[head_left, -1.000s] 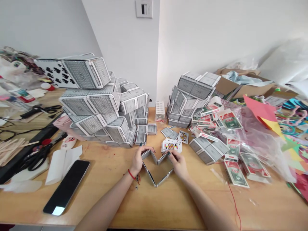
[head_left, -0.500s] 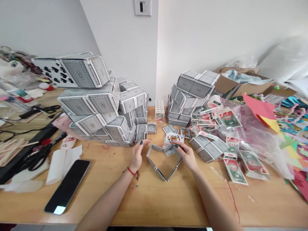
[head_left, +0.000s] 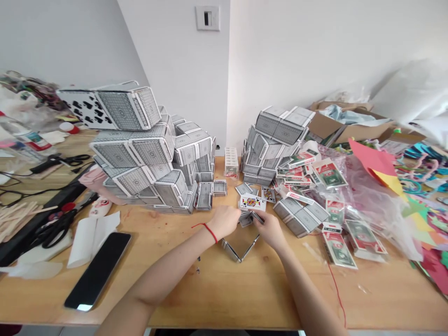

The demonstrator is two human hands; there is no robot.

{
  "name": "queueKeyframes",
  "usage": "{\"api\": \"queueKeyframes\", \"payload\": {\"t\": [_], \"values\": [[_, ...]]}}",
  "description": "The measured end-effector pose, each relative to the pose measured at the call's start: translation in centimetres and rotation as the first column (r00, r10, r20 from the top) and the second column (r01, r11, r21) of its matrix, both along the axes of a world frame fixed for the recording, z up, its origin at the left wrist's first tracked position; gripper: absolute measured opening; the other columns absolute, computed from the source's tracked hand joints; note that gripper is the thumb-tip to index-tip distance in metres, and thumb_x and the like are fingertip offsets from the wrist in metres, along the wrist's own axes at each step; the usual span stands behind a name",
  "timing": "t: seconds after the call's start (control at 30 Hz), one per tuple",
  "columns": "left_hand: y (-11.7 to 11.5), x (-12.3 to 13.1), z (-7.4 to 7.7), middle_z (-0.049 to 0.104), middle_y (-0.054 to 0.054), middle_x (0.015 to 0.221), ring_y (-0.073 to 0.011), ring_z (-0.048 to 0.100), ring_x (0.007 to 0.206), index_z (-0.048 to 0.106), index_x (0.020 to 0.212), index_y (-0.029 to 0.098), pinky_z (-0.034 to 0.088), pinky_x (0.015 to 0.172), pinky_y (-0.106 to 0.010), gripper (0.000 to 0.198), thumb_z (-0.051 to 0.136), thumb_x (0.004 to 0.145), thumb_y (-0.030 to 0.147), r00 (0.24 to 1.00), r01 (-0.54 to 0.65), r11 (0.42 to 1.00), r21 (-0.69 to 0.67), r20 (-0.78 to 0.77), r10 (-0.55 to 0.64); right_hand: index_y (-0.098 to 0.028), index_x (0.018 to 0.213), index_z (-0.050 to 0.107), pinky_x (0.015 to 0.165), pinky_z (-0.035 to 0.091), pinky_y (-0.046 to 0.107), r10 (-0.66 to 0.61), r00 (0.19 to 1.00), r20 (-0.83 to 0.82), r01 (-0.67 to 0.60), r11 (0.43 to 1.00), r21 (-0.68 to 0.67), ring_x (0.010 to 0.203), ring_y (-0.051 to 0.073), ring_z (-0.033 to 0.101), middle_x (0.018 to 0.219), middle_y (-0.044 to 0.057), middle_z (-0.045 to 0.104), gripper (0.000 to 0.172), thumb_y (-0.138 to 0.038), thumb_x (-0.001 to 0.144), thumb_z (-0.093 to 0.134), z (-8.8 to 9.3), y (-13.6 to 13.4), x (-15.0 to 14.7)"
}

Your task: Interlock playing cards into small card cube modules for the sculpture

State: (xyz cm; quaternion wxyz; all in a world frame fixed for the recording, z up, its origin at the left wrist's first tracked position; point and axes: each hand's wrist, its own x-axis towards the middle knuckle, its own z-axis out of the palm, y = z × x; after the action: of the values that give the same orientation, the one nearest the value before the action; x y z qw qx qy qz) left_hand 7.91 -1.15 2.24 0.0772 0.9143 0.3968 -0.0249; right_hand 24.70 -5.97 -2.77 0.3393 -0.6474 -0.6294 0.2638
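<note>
Two bare hands sit over a pointed, open-centred frame of grey-and-white playing cards [head_left: 231, 251] standing on the light-brown wooden table [head_left: 210, 301], its tip at six o'clock. At one o'clock the right hand [head_left: 271, 229] pinches its edge between thumb and finger, probably to steady the thin wall; at eleven the left hand [head_left: 226, 221] is curled, fingers hidden, so I cannot tell its hold. Loose white-faced cards [head_left: 252, 202] lie just beyond at twelve, perhaps for easy reach.

Thin red cord bracelet [head_left: 211, 232]
</note>
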Motion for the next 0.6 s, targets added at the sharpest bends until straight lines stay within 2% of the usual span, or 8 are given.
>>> {"api": "queueKeyframes", "payload": {"t": [0.13, 0.37, 0.53, 0.6], "values": [[0.0, 0.0, -0.2, 0.067, -0.019, 0.078, -0.0289, 0.065, 0.077, 0.066, 0.088, 0.010, 0.048, 0.066, -0.039, 0.023, 0.045, 0.078, 0.009, 0.999, 0.027, 0.999, 0.018, -0.017, -0.027, -0.021, 0.094, 0.071, 0.076, 0.048, 0.034, 0.013, 0.988, 0.156, -0.009, 1.000, -0.026, 0.087, 0.027, 0.065, 0.095, 0.009, 0.071, 0.035, -0.011, 0.073, 0.045, 0.4, 0.1, -0.1], [-0.8, -0.3, 0.1, 0.068, -0.017, 0.075, -0.0285, 0.065, 0.077, 0.065, 0.091, 0.010, 0.048, 0.066, -0.039, 0.025, 0.042, 0.080, 0.010, 0.992, 0.128, 0.991, 0.031, -0.028, -0.127, -0.022, 0.087, 0.073, 0.070, 0.048, 0.033, 0.010, 0.981, 0.193, -0.002, 0.999, -0.044, 0.081, 0.027, 0.067, 0.086, 0.009, 0.073, 0.036, -0.008, 0.071, 0.044, 0.7, 0.1, -0.4], [-0.2, -0.5, -0.1, 0.068, -0.014, 0.077, -0.0266, 0.066, 0.074, 0.064, 0.093, 0.015, 0.049, 0.063, -0.035, 0.022, 0.049, 0.078, 0.017, 0.997, 0.082, 0.996, 0.045, -0.017, -0.082, -0.025, 0.090, 0.072, 0.069, 0.048, 0.030, 0.078, 0.977, 0.197, -0.072, 0.997, -0.040, 0.080, 0.024, 0.066, 0.085, 0.005, 0.073, 0.038, -0.009, 0.071, 0.044, 1.2, -0.1, -0.4], [-0.2, -0.2, -0.1, 0.068, -0.014, 0.077, -0.0267, 0.066, 0.074, 0.063, 0.093, 0.015, 0.049, 0.063, -0.035, 0.021, 0.048, 0.079, 0.015, 0.995, 0.098, 0.994, 0.040, -0.006, -0.097, -0.025, 0.091, 0.072, 0.067, 0.048, 0.030, 0.088, 0.975, 0.204, -0.081, 0.996, -0.044, 0.078, 0.024, 0.066, 0.084, 0.006, 0.073, 0.039, -0.008, 0.071, 0.043, 1.4, -0.1, -0.5]]}}
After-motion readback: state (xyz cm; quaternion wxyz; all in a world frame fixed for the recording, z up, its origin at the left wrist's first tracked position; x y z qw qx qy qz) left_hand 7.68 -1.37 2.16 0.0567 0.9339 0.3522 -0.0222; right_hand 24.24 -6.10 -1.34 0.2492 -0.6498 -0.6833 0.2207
